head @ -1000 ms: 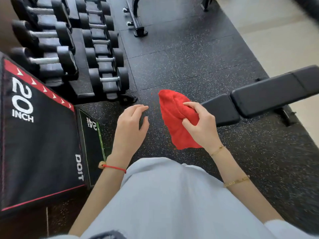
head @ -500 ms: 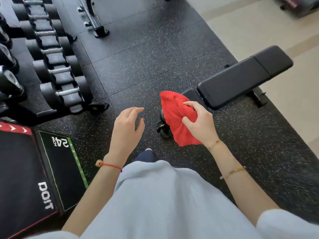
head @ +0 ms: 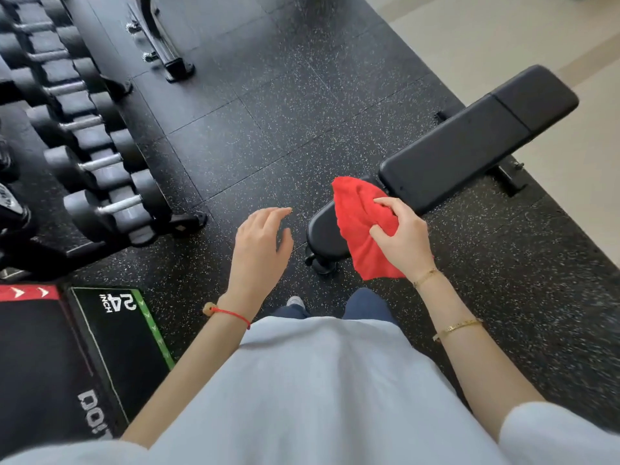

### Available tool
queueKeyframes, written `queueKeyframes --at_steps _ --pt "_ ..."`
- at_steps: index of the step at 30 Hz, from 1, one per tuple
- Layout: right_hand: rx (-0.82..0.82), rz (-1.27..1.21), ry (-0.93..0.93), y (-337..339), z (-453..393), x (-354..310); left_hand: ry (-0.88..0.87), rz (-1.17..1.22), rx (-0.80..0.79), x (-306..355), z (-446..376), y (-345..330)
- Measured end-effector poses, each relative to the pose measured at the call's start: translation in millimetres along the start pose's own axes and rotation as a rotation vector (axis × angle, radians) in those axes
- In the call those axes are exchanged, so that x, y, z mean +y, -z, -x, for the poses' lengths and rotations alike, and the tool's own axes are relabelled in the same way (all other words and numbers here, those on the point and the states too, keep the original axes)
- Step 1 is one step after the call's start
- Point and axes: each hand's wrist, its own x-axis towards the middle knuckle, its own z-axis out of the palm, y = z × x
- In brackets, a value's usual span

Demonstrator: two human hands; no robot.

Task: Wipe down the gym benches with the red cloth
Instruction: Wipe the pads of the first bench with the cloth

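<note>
A black padded gym bench (head: 469,149) runs from the middle of the floor up to the right, its small seat pad (head: 323,231) nearest me. My right hand (head: 404,239) grips a bunched red cloth (head: 360,223), which hangs in the air over the seat pad's right side. My left hand (head: 260,250) hovers left of the seat pad with relaxed, slightly bent fingers and holds nothing. I cannot tell whether the cloth touches the pad.
A rack of black dumbbells (head: 87,135) lines the left side. A black plyo box (head: 100,350) marked 24 INCH stands at lower left. Another bench's foot (head: 167,58) sits at the top. Speckled rubber flooring (head: 268,122) lies between; pale tiles (head: 503,35) at upper right.
The view has swung right and moved closer, so the bench lies more fully in sight and its seat pad is now under the cloth. Both hands keep their pose.
</note>
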Motion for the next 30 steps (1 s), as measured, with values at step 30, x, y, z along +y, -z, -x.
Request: queueKeyframes --at_steps 30 --pt "-0.396 -0.047 0.393 -120 -192 282 0.300 -0.080 0.194 -43 -57 -368"
